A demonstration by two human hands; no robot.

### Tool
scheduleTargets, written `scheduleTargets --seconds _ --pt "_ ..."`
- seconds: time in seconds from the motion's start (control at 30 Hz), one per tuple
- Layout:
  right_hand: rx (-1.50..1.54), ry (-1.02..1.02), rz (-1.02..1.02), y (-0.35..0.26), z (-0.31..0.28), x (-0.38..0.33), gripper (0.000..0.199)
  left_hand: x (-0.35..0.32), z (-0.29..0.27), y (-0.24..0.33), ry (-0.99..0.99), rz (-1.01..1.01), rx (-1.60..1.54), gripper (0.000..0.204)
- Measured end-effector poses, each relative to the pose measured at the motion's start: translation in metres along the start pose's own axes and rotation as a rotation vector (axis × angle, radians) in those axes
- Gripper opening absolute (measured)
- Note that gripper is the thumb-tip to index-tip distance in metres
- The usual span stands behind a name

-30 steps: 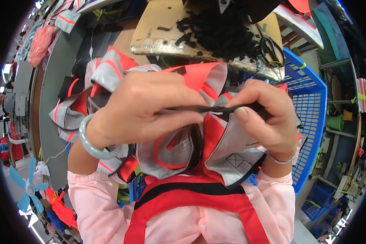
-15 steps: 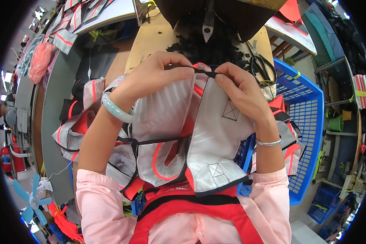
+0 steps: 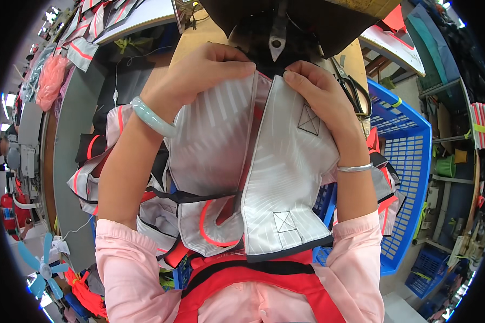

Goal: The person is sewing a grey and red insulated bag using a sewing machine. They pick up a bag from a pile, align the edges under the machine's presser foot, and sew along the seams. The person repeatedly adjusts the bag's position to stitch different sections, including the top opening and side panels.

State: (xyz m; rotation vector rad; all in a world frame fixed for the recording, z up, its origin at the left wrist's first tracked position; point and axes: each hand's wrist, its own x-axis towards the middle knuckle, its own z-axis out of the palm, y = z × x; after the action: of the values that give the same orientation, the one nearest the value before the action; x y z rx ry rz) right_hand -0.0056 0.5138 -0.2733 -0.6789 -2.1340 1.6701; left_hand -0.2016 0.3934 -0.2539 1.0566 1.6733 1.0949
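Grey reflective vest [image 3: 285, 172] pinched between left hand [image 3: 205, 72] and right hand [image 3: 318, 94]

Vest [image 3: 253, 161] before machine [image 3: 277, 27]; scissors [image 3: 355, 91], basket [image 3: 409, 161] right (1 fan [image 3: 40, 266] left).

The person wears a soft pink shirt. Its long sleeves [image 3: 125, 253] are pushed up, so both forearms are bare. Over the chest goes a bright red strap [image 3: 302, 288] with a black band [image 3: 242, 269] along its top, like part of an apron. On the left wrist sits a thick, smooth, pale green bangle [image 3: 152, 117]. On the right wrist sits a thin, shiny silver bracelet [image 3: 354, 168]. The left hand [image 3: 210, 72] and the right hand [image 3: 320, 97] have no gloves, and no rings show on the fingers [image 3: 302, 72].
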Motion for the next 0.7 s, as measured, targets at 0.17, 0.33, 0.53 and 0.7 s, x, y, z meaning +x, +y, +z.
scheduleTargets --seconds 0.17,0.33,0.53,0.7 --pt "-0.118 -0.006 -0.056 0.001 -0.006 0.010 0.030 0.008 -0.002 -0.002 0.033 -0.011 0.020 0.031" --pt "-0.145 -0.012 -0.090 0.003 -0.008 0.017 0.031 0.009 -0.006 -0.005 0.059 -0.011 -0.004 0.032" --pt "-0.107 -0.017 -0.068 0.002 -0.010 0.014 0.031 0.007 -0.006 -0.003 0.042 0.003 -0.048 0.031" --pt "-0.076 0.022 -0.070 -0.001 -0.008 0.012 0.031 0.009 -0.008 -0.009 0.048 0.030 -0.143 0.035"
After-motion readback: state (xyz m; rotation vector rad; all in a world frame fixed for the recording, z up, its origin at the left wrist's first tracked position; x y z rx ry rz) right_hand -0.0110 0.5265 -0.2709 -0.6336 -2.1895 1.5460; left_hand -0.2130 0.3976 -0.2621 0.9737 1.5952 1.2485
